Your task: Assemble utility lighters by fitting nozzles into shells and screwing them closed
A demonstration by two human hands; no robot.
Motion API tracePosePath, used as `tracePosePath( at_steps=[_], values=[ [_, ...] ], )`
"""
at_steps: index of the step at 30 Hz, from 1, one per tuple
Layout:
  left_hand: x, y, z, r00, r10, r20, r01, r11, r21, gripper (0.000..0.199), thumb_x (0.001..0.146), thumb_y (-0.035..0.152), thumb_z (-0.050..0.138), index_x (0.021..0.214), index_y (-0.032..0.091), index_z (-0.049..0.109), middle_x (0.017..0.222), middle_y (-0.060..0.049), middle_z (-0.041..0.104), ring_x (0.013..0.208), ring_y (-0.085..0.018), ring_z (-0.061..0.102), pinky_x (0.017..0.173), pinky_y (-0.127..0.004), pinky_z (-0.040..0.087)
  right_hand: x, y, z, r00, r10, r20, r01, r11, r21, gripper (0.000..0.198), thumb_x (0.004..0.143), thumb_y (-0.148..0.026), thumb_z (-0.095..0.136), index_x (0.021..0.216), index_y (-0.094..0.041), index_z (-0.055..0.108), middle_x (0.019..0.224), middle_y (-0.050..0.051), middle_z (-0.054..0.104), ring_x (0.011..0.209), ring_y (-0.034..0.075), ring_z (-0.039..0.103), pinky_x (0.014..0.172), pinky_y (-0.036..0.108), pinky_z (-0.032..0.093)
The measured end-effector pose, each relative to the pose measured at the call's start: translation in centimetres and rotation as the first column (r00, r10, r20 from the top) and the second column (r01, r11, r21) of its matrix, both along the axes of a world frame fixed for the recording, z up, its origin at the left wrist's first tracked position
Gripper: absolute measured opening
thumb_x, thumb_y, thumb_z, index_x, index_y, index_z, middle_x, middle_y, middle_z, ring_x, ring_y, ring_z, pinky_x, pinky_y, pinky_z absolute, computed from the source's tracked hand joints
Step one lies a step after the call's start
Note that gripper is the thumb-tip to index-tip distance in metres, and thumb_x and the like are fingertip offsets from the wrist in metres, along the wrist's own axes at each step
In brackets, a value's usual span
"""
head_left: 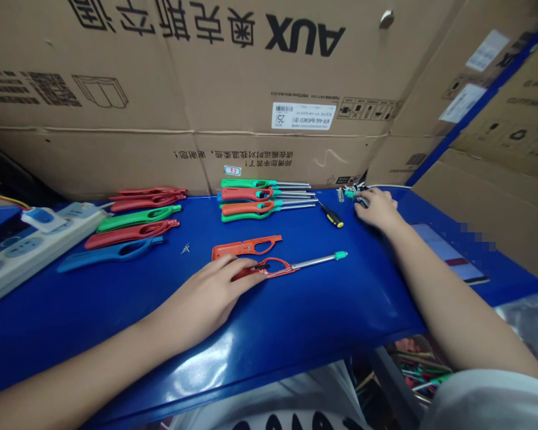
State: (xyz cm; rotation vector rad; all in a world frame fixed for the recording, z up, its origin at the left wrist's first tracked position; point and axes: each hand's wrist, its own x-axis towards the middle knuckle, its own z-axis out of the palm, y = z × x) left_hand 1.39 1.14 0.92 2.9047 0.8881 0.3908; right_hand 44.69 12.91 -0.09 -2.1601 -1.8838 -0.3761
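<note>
The orange casing half [233, 248] is smooth plastic, the green-tipped tube [314, 261] shiny metal, the tabletop [323, 307] glossy, the cardboard [233, 83] matt.

This looks like a small assembly workshop: a blue-covered workbench [305, 316], backed by AUX air-conditioner carton cardboard [233, 74], bears a black-and-yellow screwdriver [333, 217]. Left of the screwdriver lie long-nosed lighters [244, 194] in a stack; farther left come loose screws [185, 248], a row of coloured handle shells [132, 218] and a multi-socket power strip [45, 242]. Small metal and green parts [350, 193] are heaped just right of the screwdriver, and an opened lighter [307, 263] lies in front of it.
</note>
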Motion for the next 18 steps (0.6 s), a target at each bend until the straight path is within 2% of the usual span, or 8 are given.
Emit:
tracePosePath(
  at_steps=[3,8,14,18],
  values=[
    [-0.03,0.05,0.09,1.000,-0.002,-0.002,0.002,1.000,0.012,0.051,0.096,0.006,0.045,0.141,0.027,0.058,0.140,-0.007,0.062,0.130,-0.028,0.056,0.103,-0.048,0.054,-0.33,0.20,-0.40,0.998,-0.048,-0.026,0.048,0.999,-0.025,0.037,0.086,-0.033,0.051,0.112,-0.023,0.076,0.123,0.015,0.065,0.114,0.040,0.054,0.092,0.056,0.045],
    [-0.01,0.26,0.18,0.999,-0.032,0.026,0.031,0.999,0.019,0.044,0.099,0.011,0.045,0.137,0.025,0.062,0.136,-0.003,0.067,0.122,-0.024,0.063,0.101,-0.043,0.057,-0.72,0.32,-0.50,0.998,-0.047,-0.040,0.046,0.998,-0.043,0.037,0.087,-0.032,0.050,0.109,-0.021,0.076,0.128,0.014,0.066,0.121,0.039,0.052,0.100,0.059,0.040],
    [-0.04,0.37,0.21,0.998,-0.057,0.040,0.055,0.997,0.051,0.043,0.100,0.012,0.044,0.137,0.023,0.063,0.132,0.000,0.070,0.117,-0.022,0.066,0.096,-0.039,0.060,-0.71,0.34,0.10,0.997,-0.038,-0.065,0.036,0.999,-0.040,0.035,0.087,-0.026,0.046,0.101,-0.016,0.076,0.119,0.016,0.071,0.118,0.037,0.056,0.099,0.056,0.040],
    [0.03,0.31,0.49,0.997,-0.048,0.056,0.047,0.999,0.026,0.044,0.099,0.011,0.045,0.137,0.022,0.063,0.129,-0.002,0.072,0.114,-0.021,0.067,0.096,-0.036,0.060,-1.00,0.17,0.30,0.997,-0.026,-0.078,0.023,0.999,-0.041,0.039,0.088,-0.026,0.046,0.113,-0.013,0.073,0.124,0.018,0.069,0.120,0.037,0.056,0.098,0.053,0.042]
  ],
)
